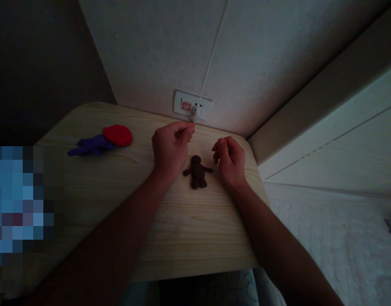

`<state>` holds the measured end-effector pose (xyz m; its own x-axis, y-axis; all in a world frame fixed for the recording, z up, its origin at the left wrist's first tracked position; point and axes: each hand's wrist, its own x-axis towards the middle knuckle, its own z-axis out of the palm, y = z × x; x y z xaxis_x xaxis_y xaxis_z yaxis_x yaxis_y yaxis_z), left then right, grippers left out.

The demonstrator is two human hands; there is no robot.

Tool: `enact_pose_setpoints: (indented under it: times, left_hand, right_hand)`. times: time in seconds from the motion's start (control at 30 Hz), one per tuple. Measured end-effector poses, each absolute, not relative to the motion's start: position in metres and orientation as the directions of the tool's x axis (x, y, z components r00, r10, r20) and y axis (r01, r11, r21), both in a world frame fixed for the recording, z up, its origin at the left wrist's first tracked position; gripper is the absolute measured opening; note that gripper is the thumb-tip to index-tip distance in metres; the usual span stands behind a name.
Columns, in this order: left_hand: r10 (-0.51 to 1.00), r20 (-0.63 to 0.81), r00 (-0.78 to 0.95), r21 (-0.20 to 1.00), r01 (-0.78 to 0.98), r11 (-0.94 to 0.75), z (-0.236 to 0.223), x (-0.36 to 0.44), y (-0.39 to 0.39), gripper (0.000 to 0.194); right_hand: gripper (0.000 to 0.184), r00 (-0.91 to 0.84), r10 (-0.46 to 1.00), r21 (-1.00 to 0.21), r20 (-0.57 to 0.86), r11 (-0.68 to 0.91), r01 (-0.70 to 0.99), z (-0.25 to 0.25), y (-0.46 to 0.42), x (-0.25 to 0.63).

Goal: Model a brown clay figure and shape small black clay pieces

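Note:
A small brown clay figure (pixel 198 170) with a round head, two arms and two stubby legs lies on its back on the wooden tabletop (pixel 182 229). Just to its upper left is my left hand (pixel 171 146), thumb and fingertips pinched together; whatever sits between them is too small to make out. On the figure's other side my right hand (pixel 229 161) is raised a little, its fingers curled in against the thumb. Any object inside those fingers is hidden. Neither hand visibly touches the figure.
A lump of purple clay (pixel 91 145) and a flattened red clay piece (pixel 117 135) lie touching at the left. Behind the table, a wall socket (pixel 192 105) holds a plug. A pale cabinet side (pixel 325 123) borders the right. A blurred-out patch covers the far left.

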<state>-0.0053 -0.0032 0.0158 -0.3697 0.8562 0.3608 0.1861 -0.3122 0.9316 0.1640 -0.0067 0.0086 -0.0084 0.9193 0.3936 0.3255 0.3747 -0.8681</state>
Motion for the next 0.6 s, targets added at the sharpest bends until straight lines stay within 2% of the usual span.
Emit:
enact_pose_setpoints:
  times: [0.1,0.27,0.5,0.6]
  left_hand:
    - [0.872,0.331,-0.362,0.944,0.139,-0.3,0.0174,-0.0038,-0.0046,0.006]
    - [0.875,0.323,-0.359,0.946,0.15,-0.288,0.021,-0.0036,-0.0067,0.011]
    - [0.882,0.327,-0.34,0.944,0.167,-0.285,0.0219,-0.003,-0.0065,0.019]
    - [0.88,0.337,-0.335,0.94,0.172,-0.294,0.0211,-0.0023,-0.0072,0.023]
  right_hand:
    - [0.046,-0.01,0.919,-0.868,0.395,0.377,0.323,0.0085,-0.0068,0.1642]
    - [0.044,-0.011,0.919,-0.877,0.393,0.379,0.296,0.01,-0.0083,0.1632]
    - [0.024,-0.031,0.917,-0.864,0.398,0.386,0.322,0.0101,-0.0072,0.1622]
    - [0.021,-0.031,0.911,-0.86,0.411,0.398,0.32,0.0095,-0.0065,0.1627]
